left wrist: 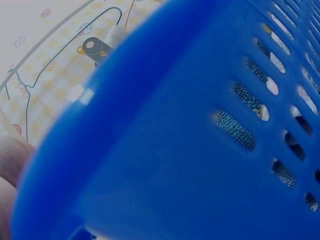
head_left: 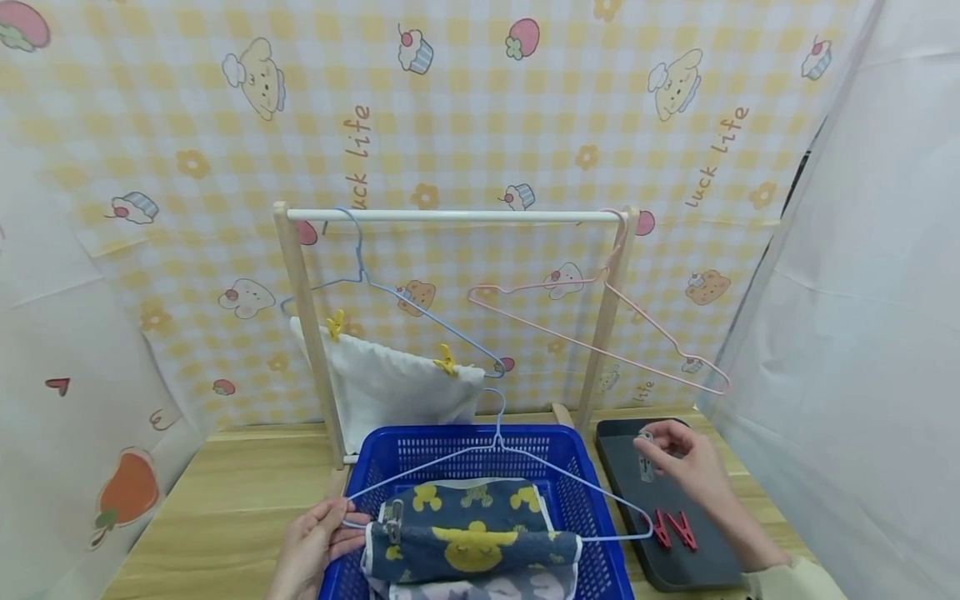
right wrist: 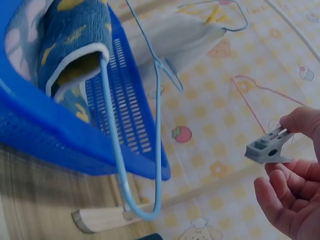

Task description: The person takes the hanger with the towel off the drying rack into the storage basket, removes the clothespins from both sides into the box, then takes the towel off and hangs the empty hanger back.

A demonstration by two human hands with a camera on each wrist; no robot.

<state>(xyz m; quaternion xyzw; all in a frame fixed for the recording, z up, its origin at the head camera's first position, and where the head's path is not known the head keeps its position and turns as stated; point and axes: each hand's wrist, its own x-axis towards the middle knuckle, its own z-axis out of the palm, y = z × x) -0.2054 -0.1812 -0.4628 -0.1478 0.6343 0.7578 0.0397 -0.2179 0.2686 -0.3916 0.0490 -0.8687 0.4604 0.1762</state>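
My left hand (head_left: 318, 537) grips the left end of a light blue wire hanger (head_left: 525, 450) above a blue plastic basket (head_left: 468, 433). Folded over the hanger's lower bar is a dark blue towel (head_left: 472, 550) with yellow animal patterns. A grey clothespin (head_left: 393, 521) is clipped on the towel's left side; in the left wrist view the clothespin (left wrist: 92, 47) shows beyond the basket rim. My right hand (head_left: 693, 462) pinches another grey clothespin (right wrist: 270, 145) between thumb and fingers, over the dark tray (head_left: 705, 567) and apart from the towel.
Red clothespins (head_left: 671, 531) lie in the tray, right of the basket. Behind stands a rack with a white rail (head_left: 457, 216). On it hang a blue hanger (head_left: 427, 315) with a white cloth (head_left: 397, 383) held by yellow clothespins (head_left: 446, 360), and a pink hanger (head_left: 645, 300).
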